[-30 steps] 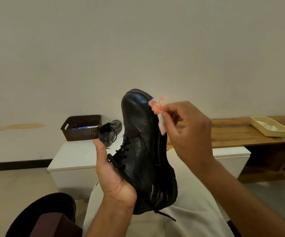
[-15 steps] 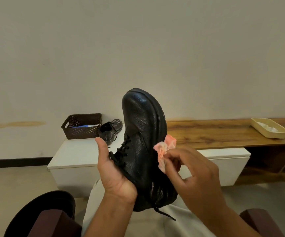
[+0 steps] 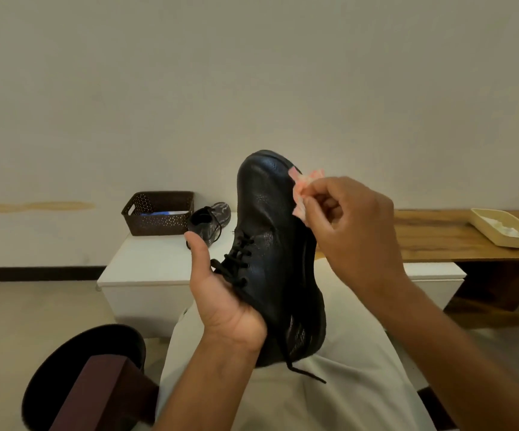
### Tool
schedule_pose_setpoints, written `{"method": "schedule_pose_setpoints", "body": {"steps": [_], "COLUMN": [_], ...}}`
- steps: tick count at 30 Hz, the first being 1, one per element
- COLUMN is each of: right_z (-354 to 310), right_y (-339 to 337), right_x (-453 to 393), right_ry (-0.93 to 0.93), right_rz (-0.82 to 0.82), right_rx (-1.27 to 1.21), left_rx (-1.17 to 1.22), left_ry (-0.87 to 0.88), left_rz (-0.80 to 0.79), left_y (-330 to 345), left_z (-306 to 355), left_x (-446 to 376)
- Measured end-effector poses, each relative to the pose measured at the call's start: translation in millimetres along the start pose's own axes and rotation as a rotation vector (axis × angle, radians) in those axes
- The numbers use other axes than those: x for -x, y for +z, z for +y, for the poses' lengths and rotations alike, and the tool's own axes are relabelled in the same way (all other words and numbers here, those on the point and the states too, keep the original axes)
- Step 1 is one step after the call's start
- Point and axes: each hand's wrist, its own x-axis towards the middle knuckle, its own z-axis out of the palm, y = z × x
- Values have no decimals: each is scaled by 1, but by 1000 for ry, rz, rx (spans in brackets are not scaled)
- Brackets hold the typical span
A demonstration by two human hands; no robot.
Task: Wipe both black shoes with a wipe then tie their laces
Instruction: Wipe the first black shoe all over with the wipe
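At centre of the view, over the person's lap, stands the large black grained-leather lace-up shoe [image 3: 270, 244], toe up toward twelve o'clock and heel down on the pale trousers. The left hand [image 3: 220, 293] cradles its laced side from seven o'clock, thumb raised free; the remaining fingers lie behind the shoe and their position cannot be told. The right hand [image 3: 354, 231] comes in from four o'clock, its fingertips pinching the small crumpled pink wipe [image 3: 303, 194] against the shoe's right flank near the toe, at about one o'clock on the shoe.

Step in hand, by judgement: wiping of the first shoe. The black laces [image 3: 236, 259] are threaded, but one end trails loose at five o'clock, so tying is not yet done. The next move calls for running the wipe over the remaining leather with the left hand steadying the shoe.

The second black shoe [image 3: 209, 219] lies on the white low cabinet [image 3: 152, 269] at ten o'clock, apparently not yet tied.

Containers: the dark brown perforated plastic basket [image 3: 158, 216], just beside the second shoe, holds something blue and white, not identifiable. The shallow cream rectangular tray [image 3: 500, 241] on the long wooden bench [image 3: 432, 241] at three o'clock holds white material, possibly tissue.
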Motion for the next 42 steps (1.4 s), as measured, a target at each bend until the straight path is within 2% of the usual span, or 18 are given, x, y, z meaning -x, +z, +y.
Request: {"method": "schedule_pose_setpoints", "body": {"steps": [5,12,16,21,28,33,35,42], "right_z": [-12,-26,-30,-35,-27,-5,0,7], "right_y": [7,10,16,29,11,3,2,4], "right_x": [79,127,100,57,110,129,115,41], "right_ry": [-20,-102,-161,-126,-123,-129,-145,-52], "right_rz": [-148,-212,-160,-134,-157,-169,-130,59], "right_rx": [-53,-112,-153,-110,-73,29,22,0], "left_rx": [32,-6,-22,16,-2,-5,8,7], "left_ry": [29,118,75,31,5,116,124,-26], "left_rz": [32,52,79,24,34,51,47,-22], "left_y": [-3,-9,-4,-5,-12,-11,-9,-11], "left_z": [7,17,18,10,15,15,15,8], "left_x": [-4,-12,-9,-4,-11,-13,-12,-9]}}
